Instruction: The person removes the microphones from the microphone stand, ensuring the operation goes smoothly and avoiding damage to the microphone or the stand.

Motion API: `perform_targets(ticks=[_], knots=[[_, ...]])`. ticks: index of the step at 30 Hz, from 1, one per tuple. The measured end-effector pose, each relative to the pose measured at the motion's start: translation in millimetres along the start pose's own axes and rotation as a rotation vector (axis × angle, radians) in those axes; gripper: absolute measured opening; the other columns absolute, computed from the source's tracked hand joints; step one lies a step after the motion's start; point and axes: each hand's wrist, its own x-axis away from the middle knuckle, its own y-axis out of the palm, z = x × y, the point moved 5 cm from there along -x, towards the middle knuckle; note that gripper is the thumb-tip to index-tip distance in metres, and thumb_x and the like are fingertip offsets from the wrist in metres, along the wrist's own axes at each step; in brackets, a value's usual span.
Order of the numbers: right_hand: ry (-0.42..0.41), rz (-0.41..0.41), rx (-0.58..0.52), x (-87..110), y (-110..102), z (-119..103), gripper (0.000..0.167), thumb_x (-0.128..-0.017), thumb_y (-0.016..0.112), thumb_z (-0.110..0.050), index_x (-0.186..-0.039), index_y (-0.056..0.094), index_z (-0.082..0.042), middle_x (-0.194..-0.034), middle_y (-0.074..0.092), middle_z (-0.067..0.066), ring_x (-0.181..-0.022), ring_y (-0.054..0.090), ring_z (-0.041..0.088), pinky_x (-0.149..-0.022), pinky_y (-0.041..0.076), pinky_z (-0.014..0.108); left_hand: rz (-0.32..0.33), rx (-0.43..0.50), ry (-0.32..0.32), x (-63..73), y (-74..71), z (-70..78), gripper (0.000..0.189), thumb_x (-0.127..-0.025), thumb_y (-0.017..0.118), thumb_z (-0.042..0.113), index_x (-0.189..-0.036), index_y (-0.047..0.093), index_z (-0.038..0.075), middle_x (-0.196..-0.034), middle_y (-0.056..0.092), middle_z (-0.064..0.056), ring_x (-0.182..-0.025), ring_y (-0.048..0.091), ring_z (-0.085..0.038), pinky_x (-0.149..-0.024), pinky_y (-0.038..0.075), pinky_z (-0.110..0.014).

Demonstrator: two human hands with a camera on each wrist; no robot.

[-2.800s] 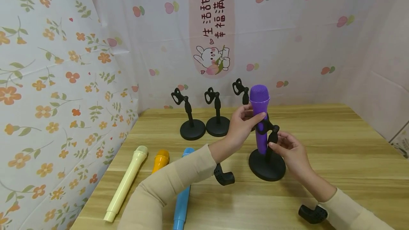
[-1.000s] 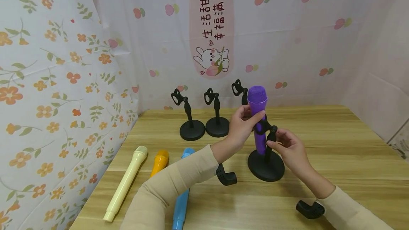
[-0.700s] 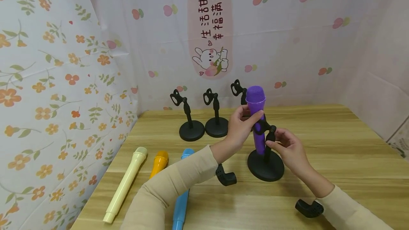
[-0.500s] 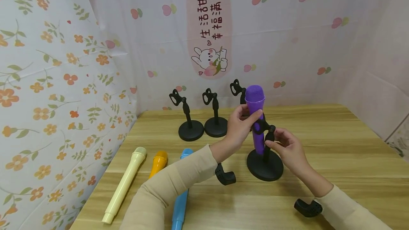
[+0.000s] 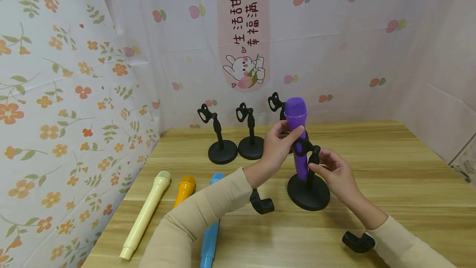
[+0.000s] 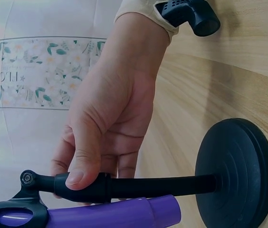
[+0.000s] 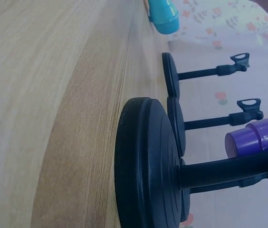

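My left hand (image 5: 276, 148) holds a purple microphone (image 5: 296, 120) by its upper body, thumb across the front. The microphone stands nearly upright, with the clip of a black desktop mic stand (image 5: 309, 193) around its middle. Its lower end hangs just above the round base, beside the stem. My right hand (image 5: 340, 175) pinches the neck of that stand below the clip. In the left wrist view, the right hand (image 6: 112, 109) has its thumb on the stand's neck, with the purple microphone (image 6: 110, 213) alongside. The right wrist view shows the base (image 7: 148, 161) on the table.
Behind are three more black mic stands, including the left one (image 5: 222, 152) and the middle one (image 5: 251, 148); the third is partly hidden. Cream (image 5: 146, 214), orange (image 5: 184, 189) and blue (image 5: 212, 239) microphones lie at left on the wooden table (image 5: 390, 168). My left sleeve partly covers the orange and blue ones.
The purple microphone and left hand have risen very slightly over the last half second. Compared with the oldest frame, microphone and stand appear a little further left. Both hands keep their holds.
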Motion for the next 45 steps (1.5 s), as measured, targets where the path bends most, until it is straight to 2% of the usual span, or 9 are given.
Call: perform_targets(ticks=[16,45], knots=[[0.0,0.0,0.021,-1.3,-0.8,1.0,0.031,-0.087,0.072,-0.002,-0.113,0.057,0.007,-0.095,0.061,-0.009,-0.087,0.059,0.005,-0.08,0.049,0.014,-0.009,0.025,0.032,-4.2,-3.0,0.9,0.029,-0.091,0.07,0.032,-0.114,0.065,0.014,-0.098,0.065,0.004,-0.085,0.062,-0.012,-0.076,0.055,-0.03],[0.033,-0.006,0.062,0.1,-0.9,0.3,0.034,-0.088,0.073,-0.007,-0.116,0.058,0.005,-0.097,0.061,-0.009,-0.089,0.058,0.006,-0.08,0.049,0.013,-0.002,0.069,0.026,-10.2,-8.6,5.0,0.035,-0.093,0.068,0.033,-0.121,0.063,0.013,-0.103,0.064,0.001,-0.091,0.063,-0.017,-0.08,0.055,-0.034]])
